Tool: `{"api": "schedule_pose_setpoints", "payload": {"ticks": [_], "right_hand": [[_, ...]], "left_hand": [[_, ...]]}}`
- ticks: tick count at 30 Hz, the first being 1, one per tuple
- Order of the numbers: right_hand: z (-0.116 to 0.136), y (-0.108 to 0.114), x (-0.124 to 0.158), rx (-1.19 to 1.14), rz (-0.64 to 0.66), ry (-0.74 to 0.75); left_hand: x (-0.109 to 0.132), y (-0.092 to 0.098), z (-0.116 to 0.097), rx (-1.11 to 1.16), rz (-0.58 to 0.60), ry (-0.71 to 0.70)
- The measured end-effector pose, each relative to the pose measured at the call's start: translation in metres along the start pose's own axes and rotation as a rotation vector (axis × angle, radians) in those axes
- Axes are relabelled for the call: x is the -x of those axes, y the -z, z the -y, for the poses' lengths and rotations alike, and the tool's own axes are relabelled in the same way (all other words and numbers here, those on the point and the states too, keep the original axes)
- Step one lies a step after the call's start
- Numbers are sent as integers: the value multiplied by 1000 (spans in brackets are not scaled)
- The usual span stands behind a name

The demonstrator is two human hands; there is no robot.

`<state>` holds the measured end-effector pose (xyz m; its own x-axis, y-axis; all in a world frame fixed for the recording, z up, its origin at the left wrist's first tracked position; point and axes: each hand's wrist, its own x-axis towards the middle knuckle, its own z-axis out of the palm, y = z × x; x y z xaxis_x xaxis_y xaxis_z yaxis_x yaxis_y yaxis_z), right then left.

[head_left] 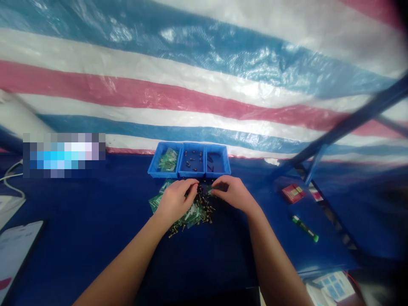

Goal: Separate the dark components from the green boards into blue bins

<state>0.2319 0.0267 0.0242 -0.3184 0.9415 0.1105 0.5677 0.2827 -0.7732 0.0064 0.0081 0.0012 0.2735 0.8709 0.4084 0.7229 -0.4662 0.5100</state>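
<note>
Both my hands rest over a heap of small green circuit boards [191,214] and little dark metal parts [205,204] on a blue tablecloth. My left hand [176,198] is curled, its fingertips pinched at the top of the heap. My right hand [231,193] pinches a small green piece [211,191] between thumb and fingers. The two hands almost meet above the pile. What the left fingers hold is too small to make out.
Three joined blue bins [189,174] stand just behind the heap, with green boards in the left one and dark parts in the others. A red box [292,193] and a green marker [305,228] lie at right. White papers [14,250] lie at left. A striped tarp hangs behind.
</note>
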Motion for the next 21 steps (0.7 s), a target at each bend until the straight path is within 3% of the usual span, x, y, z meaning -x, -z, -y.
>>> {"api": "schedule_pose_setpoints", "payload": {"ticks": [6, 9, 11, 14, 21], "right_hand": [[12, -17, -3, -542, -184, 12], [14, -30, -5, -752, -273, -45], [13, -37, -6, -842, -258, -74], [12, -42, -7, -882, -212, -112], [10, -41, -8, -723, -284, -153]], "left_hand": [[0, 3, -7, 97, 62, 34], [0, 5, -9, 165, 19, 106], [-1, 7, -9, 216, -19, 147], [-2, 10, -9, 254, -45, 176], [-3, 9, -7, 307, -68, 266]]}}
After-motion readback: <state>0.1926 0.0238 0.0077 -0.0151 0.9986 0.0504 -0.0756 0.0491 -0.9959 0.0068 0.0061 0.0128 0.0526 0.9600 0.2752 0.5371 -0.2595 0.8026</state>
